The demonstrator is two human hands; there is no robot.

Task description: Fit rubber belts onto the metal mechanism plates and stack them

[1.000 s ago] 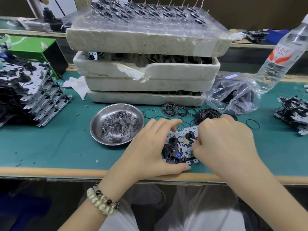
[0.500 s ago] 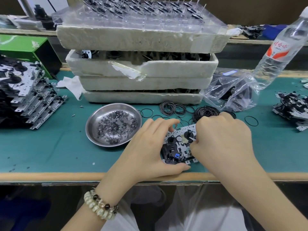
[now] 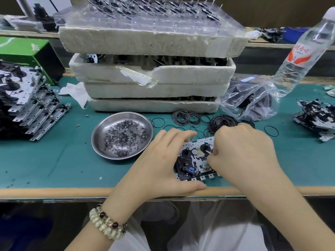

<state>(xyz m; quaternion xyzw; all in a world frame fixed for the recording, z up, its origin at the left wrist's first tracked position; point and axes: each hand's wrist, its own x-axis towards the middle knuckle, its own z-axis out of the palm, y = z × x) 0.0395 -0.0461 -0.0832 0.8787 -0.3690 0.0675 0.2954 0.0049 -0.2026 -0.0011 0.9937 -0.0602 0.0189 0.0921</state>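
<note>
Closest to me is a beaded bracelet on the left wrist, at the bench's wooden edge. Just past it the left hand clamps the metal mechanism plate: the thumb runs along the plate's near edge and the fingers curve over its far edge. The plate lies flat on the green mat, between the two hands.

The right hand covers the plate's right end. Its fingers are curled tight and the tips bunch beside a black spindle. Something thin and pale shows at the fingertips, but I cannot tell whether they pinch a belt or anything else.

Just left of the left hand's fingers sits a steel dish holding small dark washers. Right behind both hands, loose rubber belts lie in a heap, with single rings scattered around it.

Well out to the left of the left hand stands a slanting stack of plates, and a smaller pile of plates lies well to the right of the right hand.

Beyond the belts rises a stack of white foam trays, topped by a clear plastic tray. To the right of these, past the right hand, there is a crumpled plastic bag and a water bottle. A green box stands behind the left stack.
</note>
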